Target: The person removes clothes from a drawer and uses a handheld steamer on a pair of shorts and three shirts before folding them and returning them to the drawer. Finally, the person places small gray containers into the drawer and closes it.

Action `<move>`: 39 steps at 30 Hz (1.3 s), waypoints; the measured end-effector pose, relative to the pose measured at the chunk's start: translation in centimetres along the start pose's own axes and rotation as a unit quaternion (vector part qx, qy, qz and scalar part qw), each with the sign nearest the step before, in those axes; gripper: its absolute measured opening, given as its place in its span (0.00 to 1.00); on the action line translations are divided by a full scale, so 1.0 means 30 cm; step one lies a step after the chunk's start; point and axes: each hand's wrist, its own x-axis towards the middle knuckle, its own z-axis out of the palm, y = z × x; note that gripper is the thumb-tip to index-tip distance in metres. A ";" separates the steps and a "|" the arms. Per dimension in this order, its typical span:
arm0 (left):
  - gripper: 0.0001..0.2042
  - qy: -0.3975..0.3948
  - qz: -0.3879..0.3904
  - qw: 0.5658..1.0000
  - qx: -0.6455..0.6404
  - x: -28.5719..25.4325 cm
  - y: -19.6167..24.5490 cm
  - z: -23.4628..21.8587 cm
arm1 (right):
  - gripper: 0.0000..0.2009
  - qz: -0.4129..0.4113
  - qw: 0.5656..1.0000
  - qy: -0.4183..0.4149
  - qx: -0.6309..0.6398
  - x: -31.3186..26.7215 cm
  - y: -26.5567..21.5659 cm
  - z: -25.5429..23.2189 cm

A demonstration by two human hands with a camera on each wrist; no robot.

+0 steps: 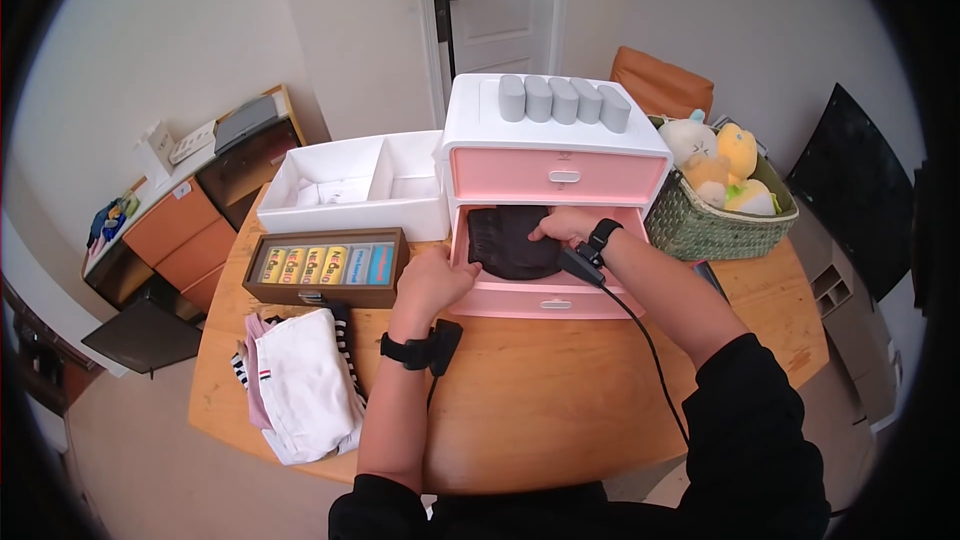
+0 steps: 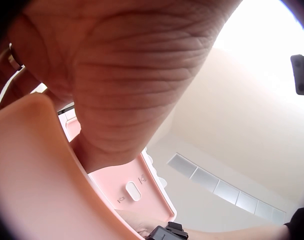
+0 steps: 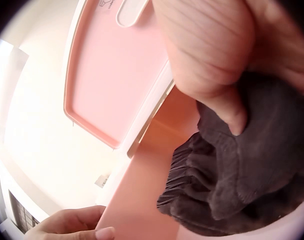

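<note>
A pink drawer (image 1: 610, 218) is pulled out of the white and pink cabinet (image 1: 557, 145). In it lies a folded dark brown garment (image 1: 505, 245), with a gathered edge that shows in the right wrist view. My right hand (image 1: 570, 225) holds this garment at its right side, the thumb (image 3: 232, 117) pressed on the cloth and the other fingers mostly hidden. At the drawer's left side, my left hand (image 1: 435, 280) grips the side wall (image 3: 134, 200), its thumb on the inner face. The left wrist view has this palm close above the pink wall (image 2: 47, 170).
Several grey oval containers (image 1: 563, 100) stand on the cabinet. To its left are a white divided box (image 1: 350, 210), a brown box of small packs (image 1: 325, 290) and folded clothes (image 1: 305, 380). A green woven basket (image 1: 720, 230) of plush toys stands right.
</note>
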 end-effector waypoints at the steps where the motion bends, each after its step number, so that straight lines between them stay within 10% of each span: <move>1: 0.26 -0.001 0.001 1.000 0.004 -0.004 0.006 -0.006 | 0.30 -0.025 0.999 -0.003 -0.046 -0.001 0.001 -0.008; 5: 0.26 -0.013 0.008 1.000 -0.008 -0.017 0.020 -0.024 | 0.27 -0.051 0.978 -0.198 -0.026 0.157 0.175 -0.081; 15: 0.26 -0.027 -0.007 0.999 0.034 -0.027 0.057 -0.009 | 0.32 -0.333 0.892 0.027 -0.305 0.172 0.057 0.072; 17: 0.28 -0.021 -0.023 0.999 0.040 -0.023 0.048 0.003 | 0.29 -0.294 0.898 0.047 -0.323 0.208 0.047 0.090; 20: 0.28 0.204 0.155 0.955 0.153 -0.063 0.065 0.039 | 0.27 -0.270 0.900 0.085 -0.331 0.277 0.066 0.112; 24: 0.23 0.224 0.397 0.881 0.130 -0.076 0.113 0.114 | 0.24 -0.336 0.880 0.142 -0.305 0.281 0.107 0.118; 27: 0.26 0.011 0.252 0.946 0.205 -0.122 0.177 0.123 | 0.23 -0.278 0.888 0.157 -0.332 0.194 0.065 0.113; 31: 0.36 0.023 0.257 0.950 0.177 -0.116 0.161 0.127 | 0.26 -0.149 0.877 0.217 -0.402 0.052 -0.005 0.141; 34: 0.36 0.031 0.281 0.944 0.172 -0.123 0.163 0.118 | 0.30 -0.072 0.904 0.116 -0.406 0.157 0.038 0.100; 39: 0.32 0.068 0.297 0.933 0.193 -0.083 0.126 0.158 | 0.32 -0.106 0.940 0.110 -0.305 0.226 0.061 0.085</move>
